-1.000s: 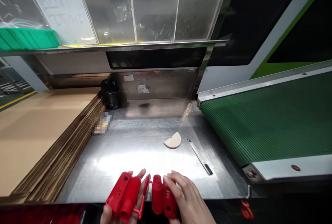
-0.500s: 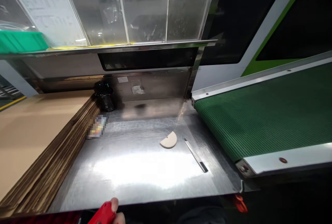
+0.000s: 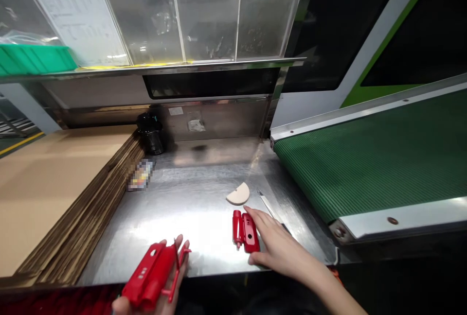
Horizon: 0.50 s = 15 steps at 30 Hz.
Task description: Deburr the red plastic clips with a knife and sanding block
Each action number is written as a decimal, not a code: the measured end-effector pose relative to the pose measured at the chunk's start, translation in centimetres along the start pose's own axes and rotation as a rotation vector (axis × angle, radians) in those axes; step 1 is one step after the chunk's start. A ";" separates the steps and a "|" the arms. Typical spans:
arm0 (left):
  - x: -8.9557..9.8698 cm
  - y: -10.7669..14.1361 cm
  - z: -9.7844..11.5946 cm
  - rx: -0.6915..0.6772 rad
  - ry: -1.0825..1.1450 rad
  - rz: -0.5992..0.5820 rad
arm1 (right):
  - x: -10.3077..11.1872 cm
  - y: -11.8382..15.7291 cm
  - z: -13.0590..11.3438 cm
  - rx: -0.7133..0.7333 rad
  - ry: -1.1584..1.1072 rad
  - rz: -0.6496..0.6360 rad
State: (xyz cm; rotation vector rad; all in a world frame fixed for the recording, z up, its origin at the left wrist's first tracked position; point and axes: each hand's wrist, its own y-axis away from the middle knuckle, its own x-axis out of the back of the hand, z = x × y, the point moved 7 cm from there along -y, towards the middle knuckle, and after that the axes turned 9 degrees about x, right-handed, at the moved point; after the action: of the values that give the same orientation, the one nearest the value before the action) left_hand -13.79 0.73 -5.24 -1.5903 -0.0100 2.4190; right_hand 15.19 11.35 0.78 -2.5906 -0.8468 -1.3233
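My left hand (image 3: 174, 300) holds a red moulded plastic part (image 3: 151, 276) with a thin red sprue (image 3: 177, 271) along its right side, at the table's front edge. The fingers lie under and behind the part, with the thumb at its lower left. A second red plastic part (image 3: 250, 233), with a rounded piece (image 3: 237, 227) beside it, lies on the metal table. My right hand (image 3: 273, 239) is at its right side, fingers stretched and thumb apart, close to or touching its edge. Behind lies a beige half-disc (image 3: 239, 194); a slim knife (image 3: 268, 204) is partly hidden by the right hand.
A stack of cardboard sheets (image 3: 73, 159) stands on the left of the metal table (image 3: 189, 183). A black container (image 3: 151, 135) is at its far corner. A green conveyor belt (image 3: 383, 154) runs along the right. Above is a shelf with a green bin (image 3: 36, 60).
My left hand has risen further into view with its red part. My right hand has come in, and red parts now lie on the table near the half-disc. The view has shifted slightly.
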 end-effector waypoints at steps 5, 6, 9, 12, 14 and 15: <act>-2.3 -0.8 -3.5 0.049 -0.045 0.141 | -0.7 0.4 -5.3 0.277 -0.328 0.216; -2.5 -0.6 -4.1 0.061 -0.050 0.166 | -1.1 0.7 -6.8 0.359 -0.417 0.256; -3.1 -0.1 -5.1 0.069 -0.077 0.202 | -2.5 1.2 -9.9 0.501 -0.495 0.372; -3.4 0.2 -5.3 0.060 -0.151 0.211 | -4.7 1.0 -10.2 0.465 -0.504 0.470; -3.4 0.5 -5.2 0.072 -0.190 0.221 | -7.1 0.9 -9.4 0.355 -0.621 0.457; -3.2 0.7 -5.2 0.091 -0.203 0.238 | -8.8 1.0 -8.7 0.261 -0.740 0.403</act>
State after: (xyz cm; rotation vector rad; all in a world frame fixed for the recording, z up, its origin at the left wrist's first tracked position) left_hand -8.03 -1.23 -4.52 -1.3693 0.2629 2.7089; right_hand 5.41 3.82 -0.54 -2.8135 -0.4634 -0.1220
